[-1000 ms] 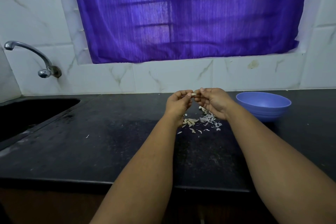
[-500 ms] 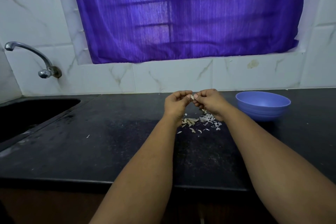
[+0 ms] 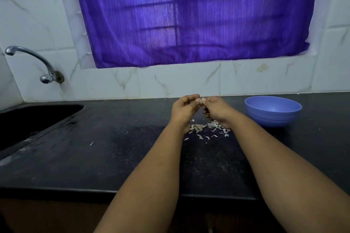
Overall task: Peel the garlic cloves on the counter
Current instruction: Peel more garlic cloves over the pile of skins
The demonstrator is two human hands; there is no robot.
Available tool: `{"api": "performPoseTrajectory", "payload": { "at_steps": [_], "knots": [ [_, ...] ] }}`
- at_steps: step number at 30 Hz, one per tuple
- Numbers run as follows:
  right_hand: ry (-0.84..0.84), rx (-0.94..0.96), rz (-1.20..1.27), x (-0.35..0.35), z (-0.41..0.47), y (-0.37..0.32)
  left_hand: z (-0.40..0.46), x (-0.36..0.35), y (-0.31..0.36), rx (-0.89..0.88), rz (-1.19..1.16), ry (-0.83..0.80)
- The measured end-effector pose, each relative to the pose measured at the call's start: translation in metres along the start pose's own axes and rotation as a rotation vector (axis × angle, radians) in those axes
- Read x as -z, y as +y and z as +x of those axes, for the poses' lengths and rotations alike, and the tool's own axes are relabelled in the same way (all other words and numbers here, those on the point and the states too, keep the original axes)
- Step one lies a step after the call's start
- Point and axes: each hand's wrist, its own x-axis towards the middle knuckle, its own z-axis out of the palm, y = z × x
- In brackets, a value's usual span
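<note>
Above the black counter [image 3: 117, 149], my left hand [image 3: 184, 109] and my right hand [image 3: 217, 109] meet fingertip to fingertip. Both pinch one small garlic clove [image 3: 201, 101], of which only a pale sliver shows between the thumbs. Below the hands, a small pile of garlic cloves [image 3: 198, 127] lies on the counter. Thin white peels [image 3: 216, 126] are scattered to the right of the pile and in front of it.
A blue bowl [image 3: 272, 110] stands on the counter right of my hands, near the wall. A dark sink [image 3: 28, 119] is set in the counter at far left, a metal tap [image 3: 36, 62] above it. A purple curtain covers the window behind.
My hands have drawn closer together on the clove, and it now shows less between the fingers. The pile and the bowl lie as before.
</note>
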Motion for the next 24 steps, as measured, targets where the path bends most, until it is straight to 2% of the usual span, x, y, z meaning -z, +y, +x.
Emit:
{"api": "performPoseTrajectory", "payload": {
  "at_steps": [6, 10, 14, 18, 24],
  "knots": [
    [0.033, 0.022, -0.082, 0.001, 0.001, 0.000, 0.003, 0.002, -0.003, -0.002, 0.027, 0.029],
    [0.114, 0.072, -0.330, 0.010, 0.005, 0.001, 0.003, 0.002, -0.004, 0.013, 0.034, 0.030],
    [0.176, 0.127, -0.456, 0.015, 0.001, 0.000, 0.003, 0.002, -0.003, 0.011, 0.043, 0.025],
    [0.222, 0.202, -0.431, 0.016, 0.000, 0.000, 0.004, 0.002, -0.003, 0.017, 0.071, 0.047],
    [0.146, 0.152, -0.314, 0.012, 0.000, -0.002, 0.004, -0.001, -0.004, 0.021, 0.116, 0.072]
  ]
}}
